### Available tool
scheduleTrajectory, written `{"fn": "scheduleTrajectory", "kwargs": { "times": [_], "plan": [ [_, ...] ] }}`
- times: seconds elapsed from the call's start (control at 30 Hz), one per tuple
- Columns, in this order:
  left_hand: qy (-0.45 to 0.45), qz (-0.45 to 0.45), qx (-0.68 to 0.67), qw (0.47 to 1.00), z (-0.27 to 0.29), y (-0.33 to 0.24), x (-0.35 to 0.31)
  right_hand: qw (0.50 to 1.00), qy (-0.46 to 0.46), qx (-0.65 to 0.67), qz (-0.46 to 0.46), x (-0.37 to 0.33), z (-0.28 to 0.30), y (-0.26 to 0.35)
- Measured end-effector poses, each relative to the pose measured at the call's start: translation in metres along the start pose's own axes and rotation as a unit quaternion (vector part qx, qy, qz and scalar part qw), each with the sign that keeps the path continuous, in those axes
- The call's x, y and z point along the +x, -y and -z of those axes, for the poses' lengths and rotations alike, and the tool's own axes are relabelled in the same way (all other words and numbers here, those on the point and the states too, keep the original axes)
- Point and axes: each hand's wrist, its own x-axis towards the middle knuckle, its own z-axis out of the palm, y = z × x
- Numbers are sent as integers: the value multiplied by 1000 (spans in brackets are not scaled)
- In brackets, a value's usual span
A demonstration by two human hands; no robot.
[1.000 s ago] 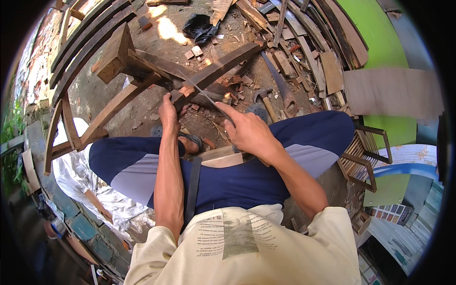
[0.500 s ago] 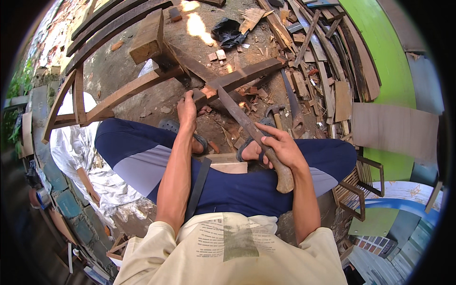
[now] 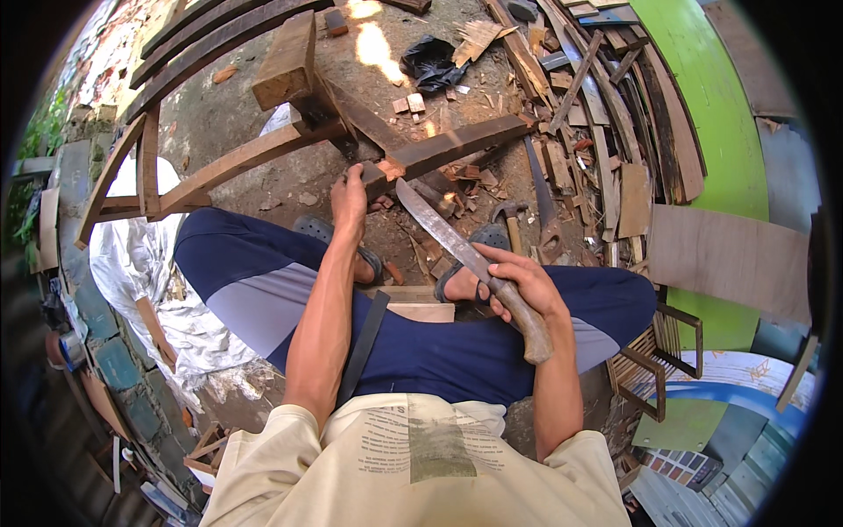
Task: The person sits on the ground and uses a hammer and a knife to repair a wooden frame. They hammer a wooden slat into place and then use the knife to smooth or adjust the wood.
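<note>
A machete with a wooden handle lies in my right hand, whose fingers wrap round it where blade and handle meet. Its tip points up and left, close to a pale notch cut in a dark wooden beam. My left hand grips the near left end of that beam, thumb on top. The beam slants away to the upper right, above my sandalled feet. Beside its notch, a curved wooden frame with a thick squared post comes in from the left.
A hammer and a handsaw lie on the ground right of the beam. Scrap boards pile up along the right, beside a green panel. White sheeting lies at the left; a black plastic bag is farther off.
The machete has turned: its blade tip has dropped slightly toward me, and its handle has swung right. More of the blade's flat side shows. My left hand stays on the beam.
</note>
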Motion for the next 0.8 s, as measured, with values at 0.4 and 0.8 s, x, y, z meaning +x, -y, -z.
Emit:
{"fn": "scheduleTrajectory", "kwargs": {
  "times": [0.4, 0.8],
  "plan": [
    [-2, 11, -8, 1000, 1, 1, 2, 1000, -6, 12, 0, 2, 1, -2],
    [-30, -34, 36, 998, 2, 8, 7, 1000, -13, 1, -17, 2, -2, -3]
  ]
}}
